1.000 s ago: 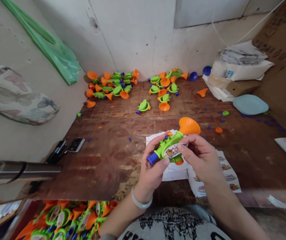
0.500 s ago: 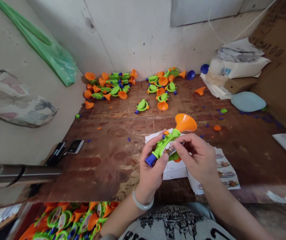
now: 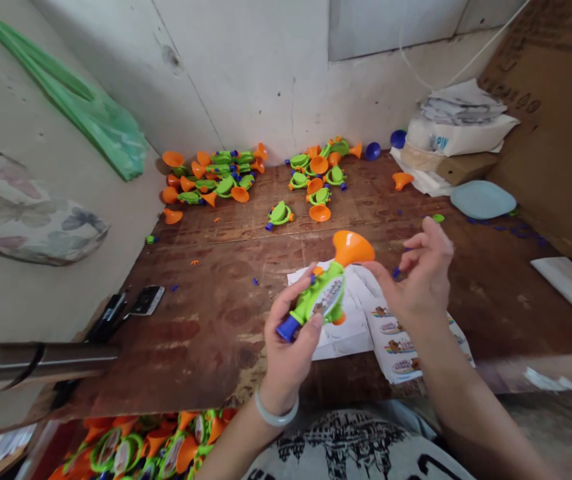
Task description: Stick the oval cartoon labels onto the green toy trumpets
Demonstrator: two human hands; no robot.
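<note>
My left hand [image 3: 289, 347] is wrapped round a green toy trumpet [image 3: 311, 297] with an orange bell and a blue mouthpiece. An oval picture sticker [image 3: 329, 298] lies on the trumpet's side, with my left thumb at its lower end. To the right, apart from the toy, my right hand [image 3: 419, 280] is raised with its fingers spread and nothing visible in them. Beneath both hands are white papers [image 3: 353, 333] and a sticker sheet [image 3: 391, 347] printed with oval pictures, partly covered by my right forearm.
Toy trumpets [image 3: 226, 177] lie in groups along the wall, and a box [image 3: 151, 447] below the table edge holds many more. A steel flask [image 3: 41, 363] and a black device [image 3: 147, 301] are at left. Stacked papers [image 3: 466, 137] and a light blue dish [image 3: 483, 199] are at right.
My right hand has let go of the trumpet's side, moved right and up, and opened. The left hand keeps hold of the trumpet, whose sticker now lies uncovered. The view has shifted slightly.
</note>
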